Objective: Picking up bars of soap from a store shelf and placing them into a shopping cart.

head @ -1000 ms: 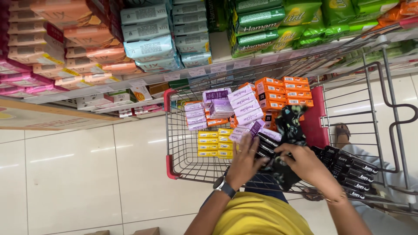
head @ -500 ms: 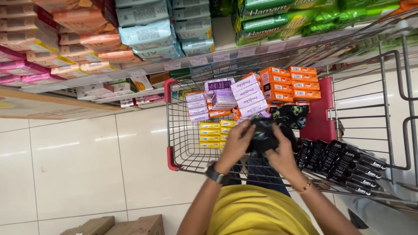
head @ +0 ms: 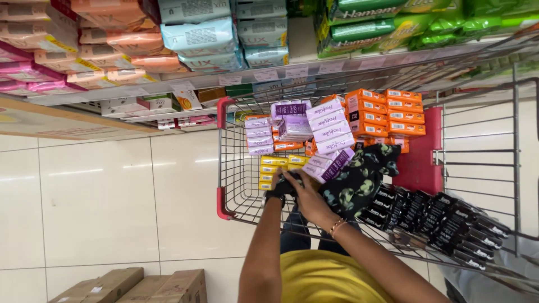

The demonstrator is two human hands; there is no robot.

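A red-rimmed wire shopping cart (head: pixel 223 196) stands in front of me, holding yellow boxes (head: pixel 272 165), pale purple boxes (head: pixel 331 126) and orange boxes (head: pixel 387 112). My left hand (head: pixel 285 180), a black watch on its wrist, reaches into the cart beside the yellow boxes and is mostly hidden. My right hand (head: pixel 307 197), a bracelet on its wrist, lies over the left one, its fingers against a purple box. What either hand grips is hidden. A dark floral cloth (head: pixel 359 179) lies to the right of the hands, next to a row of black packs (head: pixel 443 219).
Store shelves (head: pixel 269 76) stacked with pink, peach, blue and green soap packs run along the far side of the cart. The cart's red seat flap (head: pixel 418 157) stands at its right. Two cardboard boxes (head: pixel 140 286) sit on the pale tiled floor (head: pixel 95 202) at lower left.
Both hands held a black pack above the cart's near edge; they have moved left and down into the cart by the yellow and purple boxes. The view has shifted slightly closer.
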